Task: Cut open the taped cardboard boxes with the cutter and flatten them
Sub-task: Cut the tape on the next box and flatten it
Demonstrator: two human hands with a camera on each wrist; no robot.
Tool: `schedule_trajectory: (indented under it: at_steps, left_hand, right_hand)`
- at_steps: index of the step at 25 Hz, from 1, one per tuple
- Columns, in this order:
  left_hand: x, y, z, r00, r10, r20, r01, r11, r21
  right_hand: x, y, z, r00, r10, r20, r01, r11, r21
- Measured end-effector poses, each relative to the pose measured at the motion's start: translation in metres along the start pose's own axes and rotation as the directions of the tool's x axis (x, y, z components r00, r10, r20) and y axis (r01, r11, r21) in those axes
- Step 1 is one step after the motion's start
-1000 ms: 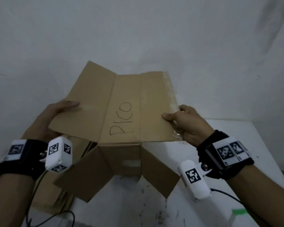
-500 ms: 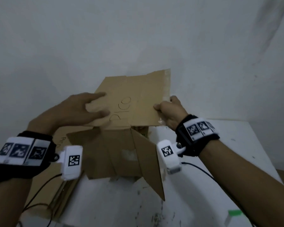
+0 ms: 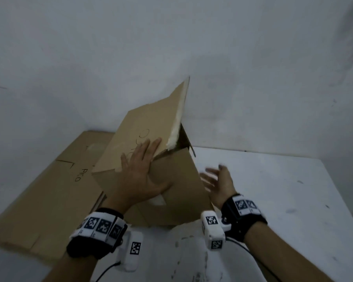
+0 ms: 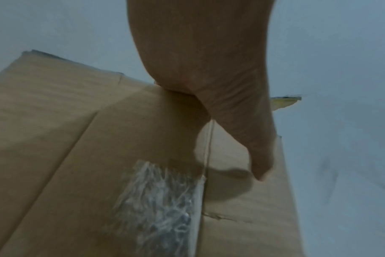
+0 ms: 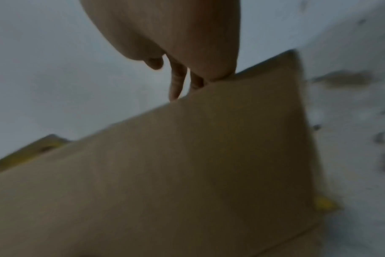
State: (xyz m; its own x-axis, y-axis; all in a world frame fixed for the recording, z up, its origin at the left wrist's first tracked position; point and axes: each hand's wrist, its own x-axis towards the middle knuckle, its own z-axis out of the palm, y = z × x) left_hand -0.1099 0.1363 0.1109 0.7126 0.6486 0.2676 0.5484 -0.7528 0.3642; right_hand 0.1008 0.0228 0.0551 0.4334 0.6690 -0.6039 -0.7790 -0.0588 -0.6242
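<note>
A brown cardboard box (image 3: 177,180) with its flaps cut open stands tilted on the white table (image 3: 283,200), one long flap with torn tape pointing up. My left hand (image 3: 143,169) lies flat on its top panel over the handwritten letters, fingers straight. In the left wrist view the palm (image 4: 209,69) presses the cardboard (image 4: 55,139) above a patch of clear tape (image 4: 160,200). My right hand (image 3: 218,180) hovers open just right of the box with fingers spread. The blurred right wrist view shows its fingers (image 5: 176,83) at the edge of a panel (image 5: 187,173). No cutter is in view.
A flattened cardboard sheet (image 3: 49,190) marked PICO lies on the left, partly under the box. A plain wall stands close behind. The table's right half (image 3: 293,231) is scuffed white surface. Something small and yellow (image 5: 323,204) peeks out beside the box.
The box has been turned and tipped leftward onto the table. My right hand let go of the flap and now hangs open beside it. My left hand slid across onto the top panel.
</note>
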Motion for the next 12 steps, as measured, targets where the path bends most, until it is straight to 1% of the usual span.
schedule_trajectory:
  at_steps: [1,2,3,4,5,6,7,8,9,11,12]
  left_hand:
    - [0.001,-0.004,-0.002,1.000,-0.017,-0.013,0.016,0.999,-0.028]
    - [0.002,-0.005,-0.003,1.000,-0.014,-0.018,0.014,1.000,-0.026]
    - [0.003,-0.006,-0.004,1.000,0.002,-0.024,-0.002,1.000,-0.012]
    - [0.004,-0.007,-0.003,0.999,0.015,-0.035,-0.015,1.000,-0.002]
    - [0.005,-0.006,-0.003,0.999,0.020,-0.043,-0.021,1.000,-0.007]
    - [0.006,-0.006,-0.004,0.999,0.009,-0.046,-0.010,1.000,-0.023]
    - [0.006,-0.003,-0.005,0.999,-0.001,-0.050,-0.001,0.999,-0.045]
    - [0.007,-0.003,-0.005,0.998,-0.023,-0.058,0.018,0.997,-0.080]
    - [0.007,-0.003,-0.006,0.997,-0.046,-0.062,0.039,0.992,-0.117]
    - [0.008,-0.002,-0.008,0.994,-0.071,-0.077,0.059,0.986,-0.153]
    - [0.007,0.000,-0.007,0.995,-0.071,-0.076,0.059,0.986,-0.156]
  right_hand:
    - [0.007,0.023,-0.018,0.996,0.060,-0.061,-0.067,0.990,-0.125]
    - [0.012,0.045,-0.032,0.986,0.160,-0.055,-0.168,0.961,-0.219]
    - [0.011,0.063,-0.037,0.960,0.281,0.011,-0.265,0.918,-0.294]
    - [0.011,0.080,-0.039,0.915,0.389,0.105,-0.341,0.887,-0.311]
    - [0.010,0.096,-0.037,0.861,0.474,0.183,-0.419,0.867,-0.269]
    - [0.007,0.106,-0.032,0.819,0.511,0.261,-0.462,0.857,-0.227]
    - [0.006,0.115,-0.027,0.799,0.525,0.293,-0.473,0.850,-0.233]
    - [0.009,0.125,-0.020,0.779,0.555,0.291,-0.502,0.831,-0.239]
    - [0.012,0.131,-0.012,0.756,0.585,0.294,-0.548,0.811,-0.204]
    - [0.026,0.141,-0.008,0.806,0.556,0.203,-0.553,0.830,-0.079]
    - [0.025,0.141,-0.004,0.773,0.587,0.242,-0.605,0.796,0.000]
